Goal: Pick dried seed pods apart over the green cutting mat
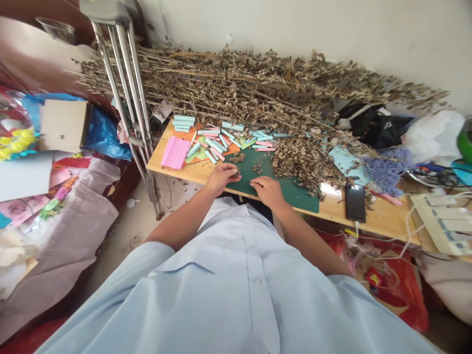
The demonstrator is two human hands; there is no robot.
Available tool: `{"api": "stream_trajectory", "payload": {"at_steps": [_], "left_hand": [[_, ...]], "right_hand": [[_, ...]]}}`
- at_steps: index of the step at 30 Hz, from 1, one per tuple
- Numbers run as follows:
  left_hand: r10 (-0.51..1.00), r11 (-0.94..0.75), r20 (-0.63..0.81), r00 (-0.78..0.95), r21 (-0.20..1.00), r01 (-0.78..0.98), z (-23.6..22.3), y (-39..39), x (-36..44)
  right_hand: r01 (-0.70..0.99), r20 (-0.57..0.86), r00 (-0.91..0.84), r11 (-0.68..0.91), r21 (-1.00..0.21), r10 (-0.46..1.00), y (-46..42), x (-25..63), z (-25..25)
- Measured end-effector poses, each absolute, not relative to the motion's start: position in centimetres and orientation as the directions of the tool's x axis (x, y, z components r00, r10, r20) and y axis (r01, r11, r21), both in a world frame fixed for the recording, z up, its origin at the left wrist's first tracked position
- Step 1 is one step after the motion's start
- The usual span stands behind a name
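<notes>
My left hand (221, 179) is closed over the near edge of the dark green cutting mat (304, 200), pinching a small clump of dried leaves (238, 173). A short distance to its right, my right hand (270, 191) has thumb and fingertips pressed together; whatever they hold is too small to make out. Small crumbled leaf bits (257, 169) lie on the mat between and beyond the hands. A large heap of dried leaves (300, 162) covers the mat's right part. Pale blue and pink paper rolls (214, 145) are scattered to the left, beside a pink paper stack (174, 152).
Long dried leafy stalks (228, 78) lie along the wall behind the table (157, 160). Metal crutches (129, 93) stand at the left. To the right are a phone (355, 202) on a cable, blue yarn (389, 169) and a power strip (440, 223).
</notes>
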State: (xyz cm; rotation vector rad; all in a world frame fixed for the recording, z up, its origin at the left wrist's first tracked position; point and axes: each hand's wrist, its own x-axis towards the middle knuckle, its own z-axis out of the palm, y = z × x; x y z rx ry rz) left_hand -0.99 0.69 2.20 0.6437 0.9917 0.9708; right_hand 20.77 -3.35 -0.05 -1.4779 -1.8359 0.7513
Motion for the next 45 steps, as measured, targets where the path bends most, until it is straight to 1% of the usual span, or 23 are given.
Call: {"api": "stream_trajectory", "payload": {"at_steps": [1, 3, 6, 8, 10, 12, 13, 15, 17, 19, 21, 23, 26, 29, 31, 33, 35, 36, 37, 39, 40, 42, 45], "left_hand": [[0.897, 0.441, -0.392, 0.204, 0.823, -0.358, 2.1, 0.7, -0.9], [0.898, 0.439, -0.397, 0.189, 0.837, -0.327, 2.0, 0.7, -0.7], [0.891, 0.453, -0.421, 0.169, 0.837, -0.306, 2.0, 0.7, -0.6], [0.88, 0.475, -0.442, 0.175, 0.821, -0.318, 2.1, 0.8, -0.6], [0.871, 0.492, -0.453, 0.191, 0.806, -0.328, 2.2, 0.8, -0.6], [0.871, 0.49, -0.45, 0.195, 0.82, -0.298, 2.3, 0.8, -0.6], [0.878, 0.477, -0.441, 0.187, 0.841, -0.256, 2.3, 0.9, -0.6], [0.903, 0.417, -0.398, 0.161, 0.902, -0.109, 2.3, 1.1, -0.5], [0.945, 0.286, -0.295, 0.143, 0.955, 0.084, 2.2, 1.3, -0.4], [0.973, 0.112, -0.152, 0.172, 0.969, 0.218, 2.1, 1.5, -0.5], [0.969, -0.036, -0.029, 0.244, 0.966, 0.256, 1.8, 1.6, -0.6], [0.945, -0.13, 0.042, 0.323, 0.958, 0.256, 1.4, 1.5, -0.7], [0.909, -0.231, 0.106, 0.402, 0.933, 0.275, 0.7, 1.4, -0.9], [0.891, -0.266, 0.124, 0.437, 0.923, 0.28, 0.6, 1.0, -1.3], [0.903, -0.227, 0.105, 0.416, 0.939, 0.257, 1.3, 0.6, -1.6], [0.94, -0.14, 0.078, 0.332, 0.976, 0.165, 2.3, 0.0, -1.6], [0.976, -0.02, 0.028, 0.215, 0.999, -0.042, 3.5, -0.4, -1.1], [0.984, 0.046, -0.014, 0.177, 0.983, -0.177, 4.1, -0.5, -0.7], [0.983, 0.115, -0.064, 0.17, 0.943, -0.312, 4.7, -0.5, -0.2], [0.954, 0.273, -0.159, 0.255, 0.815, -0.511, 5.7, -0.4, 0.9], [0.93, 0.344, -0.188, 0.317, 0.754, -0.56, 6.2, -0.3, 1.4], [0.891, 0.428, -0.202, 0.407, 0.675, -0.601, 6.9, -0.2, 2.3], [0.876, 0.451, -0.176, 0.448, 0.627, -0.635, 7.3, -0.3, 2.7]], "right_hand": [[0.651, 0.18, -0.191, 0.262, -0.712, 0.965, -3.3, 20.6, 0.1], [0.723, 0.205, -0.254, 0.326, -0.609, 0.945, -3.3, 20.1, 0.3], [0.807, 0.139, -0.359, 0.382, -0.451, 0.923, -3.2, 19.5, 0.3], [0.833, 0.091, -0.422, 0.425, -0.355, 0.902, -3.1, 19.3, 0.2], [0.84, 0.062, -0.464, 0.461, -0.287, 0.884, -3.0, 19.2, 0.2], [0.839, 0.051, -0.483, 0.478, -0.258, 0.874, -2.9, 19.0, 0.2], [0.839, 0.053, -0.482, 0.478, -0.261, 0.874, -2.8, 19.0, 0.2], [0.837, 0.079, -0.456, 0.457, -0.302, 0.886, -2.8, 18.9, 0.2], [0.824, 0.132, -0.404, 0.422, -0.379, 0.905, -2.8, 18.8, 0.1], [0.795, 0.192, -0.335, 0.386, -0.469, 0.922, -2.9, 18.8, -0.1], [0.755, 0.236, -0.263, 0.352, -0.553, 0.935, -3.1, 19.0, -0.2], [0.72, 0.25, -0.199, 0.315, -0.619, 0.947, -3.3, 19.2, -0.3], [0.674, 0.246, -0.115, 0.257, -0.692, 0.962, -3.6, 19.7, -0.3], [0.619, 0.225, -0.026, 0.192, -0.761, 0.974, -3.8, 20.2, -0.1], [0.573, 0.216, 0.035, 0.157, -0.805, 0.976, -3.9, 20.4, 0.3], [0.528, 0.234, 0.081, 0.157, -0.834, 0.969, -4.1, 20.3, 1.2], [0.497, 0.271, 0.092, 0.192, -0.846, 0.958, -4.2, 19.7, 2.5], [0.489, 0.293, 0.08, 0.218, -0.844, 0.953, -4.2, 19.3, 3.3], [0.489, 0.314, 0.055, 0.249, -0.836, 0.948, -4.2, 18.8, 4.1], [0.517, 0.351, -0.04, 0.32, -0.794, 0.935, -4.1, 17.7, 5.5], [0.544, 0.364, -0.11, 0.362, -0.757, 0.925, -4.0, 17.3, 6.1], [0.603, 0.361, -0.264, 0.446, -0.662, 0.894, -3.8, 16.6, 6.8], [0.642, 0.333, -0.428, 0.542, -0.542, 0.84, -3.7, 16.7, 7.3]]}}
